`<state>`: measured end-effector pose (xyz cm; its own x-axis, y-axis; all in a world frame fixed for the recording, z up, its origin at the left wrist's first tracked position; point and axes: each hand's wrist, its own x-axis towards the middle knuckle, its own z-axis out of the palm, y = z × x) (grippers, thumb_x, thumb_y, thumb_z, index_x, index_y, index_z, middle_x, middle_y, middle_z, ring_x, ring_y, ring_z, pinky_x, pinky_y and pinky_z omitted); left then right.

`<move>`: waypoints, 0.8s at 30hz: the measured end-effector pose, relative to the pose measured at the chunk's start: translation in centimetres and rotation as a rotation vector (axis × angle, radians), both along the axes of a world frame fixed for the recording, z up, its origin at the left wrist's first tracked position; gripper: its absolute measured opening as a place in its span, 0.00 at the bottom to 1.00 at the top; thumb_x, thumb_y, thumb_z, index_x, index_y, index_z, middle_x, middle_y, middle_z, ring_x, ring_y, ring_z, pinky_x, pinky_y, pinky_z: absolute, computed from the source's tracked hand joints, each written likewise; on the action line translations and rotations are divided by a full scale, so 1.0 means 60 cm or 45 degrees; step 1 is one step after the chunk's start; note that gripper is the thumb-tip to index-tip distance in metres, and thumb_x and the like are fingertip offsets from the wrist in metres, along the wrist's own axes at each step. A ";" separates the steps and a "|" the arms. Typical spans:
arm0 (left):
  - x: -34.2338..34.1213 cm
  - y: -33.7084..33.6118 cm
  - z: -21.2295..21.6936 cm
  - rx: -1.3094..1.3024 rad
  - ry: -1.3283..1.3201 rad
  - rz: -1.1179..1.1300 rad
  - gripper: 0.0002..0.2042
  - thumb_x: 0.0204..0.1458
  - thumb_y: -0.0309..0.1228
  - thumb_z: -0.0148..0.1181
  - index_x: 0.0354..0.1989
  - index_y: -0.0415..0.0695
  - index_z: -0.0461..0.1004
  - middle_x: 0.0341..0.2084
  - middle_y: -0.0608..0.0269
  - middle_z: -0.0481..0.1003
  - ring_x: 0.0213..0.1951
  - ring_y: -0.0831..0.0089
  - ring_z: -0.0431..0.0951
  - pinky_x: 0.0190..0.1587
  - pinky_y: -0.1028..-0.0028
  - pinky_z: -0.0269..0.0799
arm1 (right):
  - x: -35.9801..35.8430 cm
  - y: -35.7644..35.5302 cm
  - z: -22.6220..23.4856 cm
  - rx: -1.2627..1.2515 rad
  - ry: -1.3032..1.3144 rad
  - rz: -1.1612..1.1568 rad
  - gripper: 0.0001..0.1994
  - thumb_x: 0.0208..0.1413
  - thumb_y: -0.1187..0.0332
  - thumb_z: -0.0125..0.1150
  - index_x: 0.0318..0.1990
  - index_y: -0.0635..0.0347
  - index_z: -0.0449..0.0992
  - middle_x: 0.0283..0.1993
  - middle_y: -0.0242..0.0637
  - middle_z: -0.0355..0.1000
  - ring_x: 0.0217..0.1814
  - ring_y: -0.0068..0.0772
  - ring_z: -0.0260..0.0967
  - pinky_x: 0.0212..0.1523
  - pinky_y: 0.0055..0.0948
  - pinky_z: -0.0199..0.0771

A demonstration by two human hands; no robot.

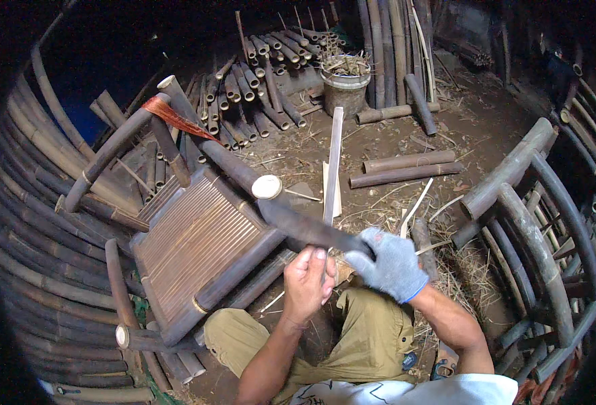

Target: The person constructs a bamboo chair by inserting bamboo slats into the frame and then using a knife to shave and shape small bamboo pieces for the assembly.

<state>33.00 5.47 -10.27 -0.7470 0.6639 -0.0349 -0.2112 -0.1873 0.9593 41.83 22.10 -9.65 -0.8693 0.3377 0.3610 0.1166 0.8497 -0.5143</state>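
- Bare left hand (309, 278): fingers are squeezing a flat, grey wood strip (333, 162), pointing to twelve o'clock.
- Grey-gloved right hand (393, 264): fingers are clamping a long, dark knife (301, 225).
- At twelve, a round, brown bucket (344, 98) is holding tan scraps (346, 65).

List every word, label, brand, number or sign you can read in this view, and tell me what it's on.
No readable text anywhere in view.
White shirt: dark line markings, but no letters I can make out.
Blade in the gloved right hand: blurred, so any marking on it can't be read.
Bucket of shavings: no lettering I can make out.
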 end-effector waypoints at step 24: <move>0.031 -0.113 -0.066 0.071 -0.021 0.153 0.17 0.66 0.33 0.51 0.58 0.37 0.68 0.26 0.67 0.72 0.22 0.82 0.68 0.25 0.80 0.68 | -0.084 0.119 0.042 -1.059 0.381 -0.314 0.20 0.64 0.48 0.52 0.27 0.53 0.67 0.20 0.29 0.63 0.18 0.26 0.60 0.19 0.31 0.62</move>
